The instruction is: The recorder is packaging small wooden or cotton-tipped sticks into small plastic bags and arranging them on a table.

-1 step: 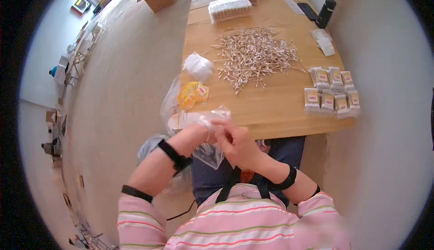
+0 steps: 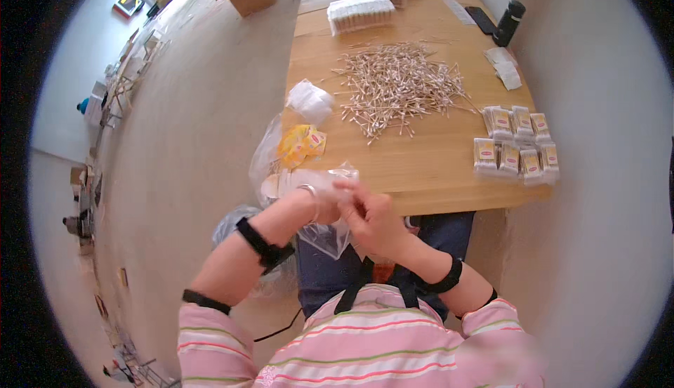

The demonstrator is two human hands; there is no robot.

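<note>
Both hands meet at the near table edge [image 2: 449,202] – left hand [image 2: 324,204] and right hand [image 2: 370,214] pinch a clear plastic bag [image 2: 324,232] between them, fingers curled tight on the film, not spread. Bag hangs off the edge over the lap, part of it crumpled up by the fingertips. What's inside the bag – cannot tell. Just beyond the hands: yellow packets [image 2: 302,142] in another clear bag, white wad [image 2: 309,100]. Mid-table: loose heap of cotton swabs [image 2: 397,86]. To the right, rows of small packed boxes [image 2: 516,142]
</note>
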